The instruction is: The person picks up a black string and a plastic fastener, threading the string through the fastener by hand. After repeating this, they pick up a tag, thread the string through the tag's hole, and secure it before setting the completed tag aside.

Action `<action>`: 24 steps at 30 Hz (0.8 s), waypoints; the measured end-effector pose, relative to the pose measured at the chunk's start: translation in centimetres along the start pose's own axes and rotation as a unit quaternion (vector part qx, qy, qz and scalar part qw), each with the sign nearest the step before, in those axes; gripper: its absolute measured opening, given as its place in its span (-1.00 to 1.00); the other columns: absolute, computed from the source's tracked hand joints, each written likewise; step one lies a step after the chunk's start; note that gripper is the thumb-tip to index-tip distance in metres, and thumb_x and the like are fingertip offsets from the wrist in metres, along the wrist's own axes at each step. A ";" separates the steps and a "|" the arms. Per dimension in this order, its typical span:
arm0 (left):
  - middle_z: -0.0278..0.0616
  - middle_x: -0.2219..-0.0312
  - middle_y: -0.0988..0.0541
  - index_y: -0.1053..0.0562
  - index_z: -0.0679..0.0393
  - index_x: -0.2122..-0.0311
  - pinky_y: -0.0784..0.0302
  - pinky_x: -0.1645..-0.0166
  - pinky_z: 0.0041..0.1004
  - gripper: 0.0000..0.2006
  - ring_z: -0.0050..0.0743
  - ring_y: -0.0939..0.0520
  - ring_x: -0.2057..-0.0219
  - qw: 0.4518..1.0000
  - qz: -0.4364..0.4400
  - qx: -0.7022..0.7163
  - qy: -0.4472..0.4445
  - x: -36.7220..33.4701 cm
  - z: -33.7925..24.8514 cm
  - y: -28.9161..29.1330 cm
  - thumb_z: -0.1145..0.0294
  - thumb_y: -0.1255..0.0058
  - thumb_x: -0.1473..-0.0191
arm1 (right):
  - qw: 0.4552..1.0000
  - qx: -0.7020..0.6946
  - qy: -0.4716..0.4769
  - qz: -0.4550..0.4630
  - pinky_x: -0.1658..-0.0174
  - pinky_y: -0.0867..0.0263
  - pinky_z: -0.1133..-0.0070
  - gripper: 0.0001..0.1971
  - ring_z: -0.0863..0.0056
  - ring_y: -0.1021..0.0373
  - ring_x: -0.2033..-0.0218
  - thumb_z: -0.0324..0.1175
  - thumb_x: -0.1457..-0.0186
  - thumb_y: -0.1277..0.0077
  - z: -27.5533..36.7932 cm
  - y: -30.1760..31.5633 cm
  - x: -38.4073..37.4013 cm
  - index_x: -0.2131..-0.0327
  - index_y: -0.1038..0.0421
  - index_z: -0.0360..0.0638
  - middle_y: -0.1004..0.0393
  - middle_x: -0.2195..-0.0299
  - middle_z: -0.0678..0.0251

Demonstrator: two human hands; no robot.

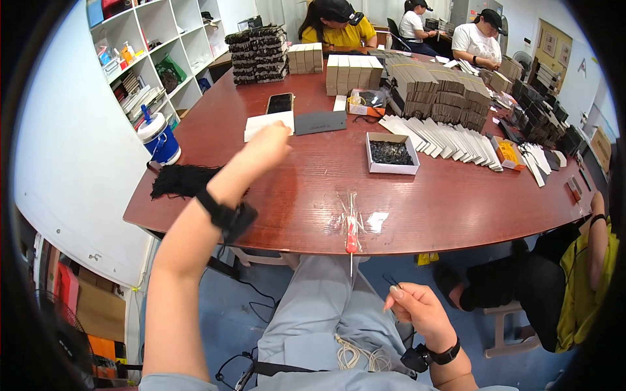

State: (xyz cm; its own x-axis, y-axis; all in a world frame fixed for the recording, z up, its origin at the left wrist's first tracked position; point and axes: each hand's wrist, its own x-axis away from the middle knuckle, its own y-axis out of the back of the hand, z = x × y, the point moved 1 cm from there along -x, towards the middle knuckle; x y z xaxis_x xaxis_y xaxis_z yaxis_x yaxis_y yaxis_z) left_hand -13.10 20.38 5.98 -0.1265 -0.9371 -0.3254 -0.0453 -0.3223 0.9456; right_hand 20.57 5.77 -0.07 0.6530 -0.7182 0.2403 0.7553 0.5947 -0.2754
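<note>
My left hand [268,144] reaches across the table to white cards [259,124] lying by a dark grey card [321,122]. Its fingers are curled together over the cards' edge, and whatever they hold is hidden. Low over my lap, my right hand [420,311] pinches a thin black cord [390,280] between thumb and finger. Between the hands, a red-handled tool [352,236] with a thin metal shaft is fixed under clear tape, its shaft sticking out past the table's near edge. A bundle of black cords [186,180] lies left of it, under my left forearm.
On the reddish table [287,208] stand a white box of black bits [391,154], fanned white cards [450,143], stacked grey cards [433,88], a phone [280,103] and a blue jug [158,139]. A person in yellow [590,274] sits at right; others work beyond. Off-white string [358,355] lies on my lap.
</note>
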 end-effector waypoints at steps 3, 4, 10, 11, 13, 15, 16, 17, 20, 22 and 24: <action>0.00 0.40 -0.40 -0.37 0.29 0.47 -0.34 0.20 -0.30 -0.84 -0.09 -0.43 0.31 0.988 0.057 -0.131 0.056 -3.7 6.0 -3.2 0.53 0.04 0.30 | 1.000 0.004 0.005 0.006 0.70 0.19 0.80 -0.71 0.84 0.12 0.78 -0.28 -0.09 0.30 -0.3 0.3 0.7 0.52 -0.35 -0.26 0.01 0.83 0.62; 0.00 0.40 -0.40 -0.37 0.29 0.47 -0.34 0.20 -0.30 -0.84 -0.09 -0.43 0.31 0.989 0.054 -0.131 0.053 -4.2 7.1 -4.3 0.53 0.04 0.30 | 1.000 -0.003 -0.001 0.006 0.70 0.19 0.79 -0.71 0.84 0.12 0.78 -0.28 -0.09 0.29 -0.4 0.3 0.9 0.51 -0.35 -0.26 0.01 0.83 0.62; -0.02 0.37 -0.41 -0.41 0.26 0.43 -0.38 0.21 -0.39 -0.66 -0.17 -0.43 0.28 0.979 0.082 -0.183 0.021 -5.6 6.9 -5.6 0.42 -0.14 0.48 | 0.999 -0.018 0.006 -0.030 0.69 0.19 0.79 -0.72 0.83 0.13 0.77 -0.30 -0.09 0.30 -1.3 1.9 1.3 0.50 -0.35 -0.26 0.02 0.82 0.62; -0.02 0.37 -0.41 -0.41 0.26 0.43 -0.38 0.21 -0.39 -0.66 -0.17 -0.43 0.28 0.979 0.083 -0.185 0.022 -5.5 6.7 -4.9 0.42 -0.14 0.48 | 0.999 -0.024 0.002 -0.039 0.69 0.20 0.79 -0.72 0.83 0.14 0.77 -0.30 -0.09 0.29 -1.3 2.1 1.4 0.50 -0.35 -0.27 0.02 0.81 0.62; -0.01 0.38 -0.41 -0.41 0.26 0.44 -0.38 0.20 -0.39 -0.60 -0.18 -0.44 0.30 0.984 0.062 -0.146 0.075 -5.8 6.0 -3.3 0.34 -0.16 0.54 | 0.998 -0.035 -0.003 -0.055 0.69 0.20 0.79 -0.72 0.83 0.14 0.77 -0.30 -0.09 0.29 -1.4 2.6 1.3 0.51 -0.35 -0.27 0.02 0.81 0.62; -0.01 0.38 -0.40 -0.41 0.27 0.45 -0.37 0.23 -0.39 -0.58 -0.15 -0.44 0.33 0.991 0.042 -0.088 0.096 -6.3 5.8 -1.8 0.26 -0.15 0.55 | 0.997 -0.034 -0.004 -0.063 0.69 0.21 0.79 -0.73 0.84 0.14 0.76 -0.31 -0.09 0.29 -1.5 2.8 1.3 0.51 -0.34 -0.27 0.02 0.80 0.63; -0.02 0.39 -0.40 -0.41 0.26 0.45 -0.37 0.23 -0.39 -0.58 -0.14 -0.44 0.33 0.995 0.039 -0.053 0.077 -6.9 4.8 -1.6 0.25 -0.14 0.54 | 0.997 -0.037 -0.006 -0.068 0.69 0.21 0.79 -0.73 0.84 0.14 0.76 -0.31 -0.09 0.29 -1.7 2.9 1.1 0.51 -0.34 -0.27 0.02 0.80 0.63; -0.02 0.40 -0.39 -0.41 0.26 0.45 -0.36 0.23 -0.39 -0.58 -0.13 -0.43 0.33 0.997 0.034 -0.020 0.060 -7.3 3.8 -1.4 0.24 -0.13 0.54 | 0.997 -0.048 -0.002 -0.063 0.69 0.21 0.80 -0.73 0.84 0.14 0.76 -0.30 -0.09 0.29 -1.9 2.9 0.9 0.51 -0.34 -0.26 0.02 0.80 0.63; -0.02 0.38 -0.37 -0.41 0.24 0.45 -0.33 0.20 -0.36 -0.63 -0.14 -0.41 0.31 0.999 0.018 0.025 -0.038 -9.2 0.5 -3.1 0.29 -0.11 0.49 | 0.997 -0.051 0.003 -0.056 0.69 0.21 0.80 -0.73 0.85 0.13 0.76 -0.30 -0.09 0.29 -1.8 2.3 0.6 0.50 -0.34 -0.25 0.01 0.80 0.63; -0.02 0.36 -0.37 -0.41 0.25 0.45 -0.34 0.19 -0.37 -0.64 -0.16 -0.40 0.28 0.999 0.022 0.016 -0.035 -10.2 -0.7 -4.8 0.31 -0.11 0.48 | 0.998 -0.049 0.008 -0.050 0.69 0.21 0.80 -0.73 0.85 0.13 0.76 -0.29 -0.09 0.28 -1.6 1.7 0.7 0.50 -0.34 -0.25 0.01 0.80 0.63; -0.02 0.35 -0.37 -0.41 0.25 0.44 -0.34 0.19 -0.38 -0.64 -0.16 -0.40 0.27 0.999 0.032 0.005 -0.023 -10.5 -1.1 -5.9 0.33 -0.12 0.48 | 0.998 -0.041 0.014 -0.049 0.69 0.21 0.80 -0.74 0.85 0.13 0.76 -0.29 -0.09 0.28 -1.5 1.6 0.9 0.49 -0.34 -0.25 0.01 0.80 0.63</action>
State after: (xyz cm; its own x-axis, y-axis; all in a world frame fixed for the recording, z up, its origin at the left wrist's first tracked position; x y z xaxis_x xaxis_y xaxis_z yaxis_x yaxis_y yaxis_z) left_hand -10.42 32.00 3.88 -0.1749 -0.9484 -0.2645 -0.0454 -0.2605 0.9644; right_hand 22.28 5.57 -1.76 0.5730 -0.7822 0.2447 0.8083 0.4901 -0.3262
